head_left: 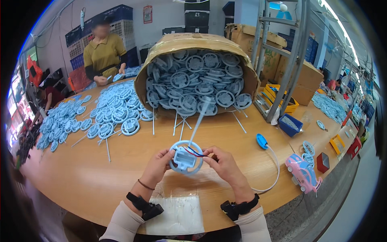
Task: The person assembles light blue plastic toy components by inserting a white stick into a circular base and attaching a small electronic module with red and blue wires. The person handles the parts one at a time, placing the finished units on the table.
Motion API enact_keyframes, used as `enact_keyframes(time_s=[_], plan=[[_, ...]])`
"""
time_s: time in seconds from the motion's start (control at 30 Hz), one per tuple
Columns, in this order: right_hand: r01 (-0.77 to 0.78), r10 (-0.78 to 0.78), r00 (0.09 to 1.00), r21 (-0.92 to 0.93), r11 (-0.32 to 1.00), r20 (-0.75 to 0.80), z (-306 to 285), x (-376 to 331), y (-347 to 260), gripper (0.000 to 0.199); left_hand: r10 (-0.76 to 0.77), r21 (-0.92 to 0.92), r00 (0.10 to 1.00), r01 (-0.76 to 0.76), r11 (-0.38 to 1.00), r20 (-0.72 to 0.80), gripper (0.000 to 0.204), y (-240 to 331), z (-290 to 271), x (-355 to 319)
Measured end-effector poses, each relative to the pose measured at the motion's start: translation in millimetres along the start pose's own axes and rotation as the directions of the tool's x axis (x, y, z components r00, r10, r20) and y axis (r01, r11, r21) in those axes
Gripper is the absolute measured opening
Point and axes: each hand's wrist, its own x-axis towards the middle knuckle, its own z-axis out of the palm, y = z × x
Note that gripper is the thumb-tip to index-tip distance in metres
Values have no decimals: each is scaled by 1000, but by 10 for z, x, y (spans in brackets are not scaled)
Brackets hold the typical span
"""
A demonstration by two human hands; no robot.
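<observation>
Blue ring part held between left hand and right hand.

Holding a blue plastic ring with both hands, left hand and right hand, over the wooden table, cardboard box of rings behind.

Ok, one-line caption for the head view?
Both hands, left and right, hold a blue ring part with red and blue wires over a wooden table.
</observation>
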Motion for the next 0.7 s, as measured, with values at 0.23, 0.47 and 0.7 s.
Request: enact_keyframes(time_s=[0.23,0.47,0.7], plan=[[24,-13,999,-230,973,49,-58,-59,-25,11,84,-48,994,-88,995,-65,21,23,-17,31],[45,-36,997,-144,989,61,30,-24,-35,11,66,-120,997,-71,990,-46,21,30,109,-24],[44,-37,998,-145,988,48,-64,-93,-59,8,43,-199,998,-35,979,37,21,-102,81,97]])
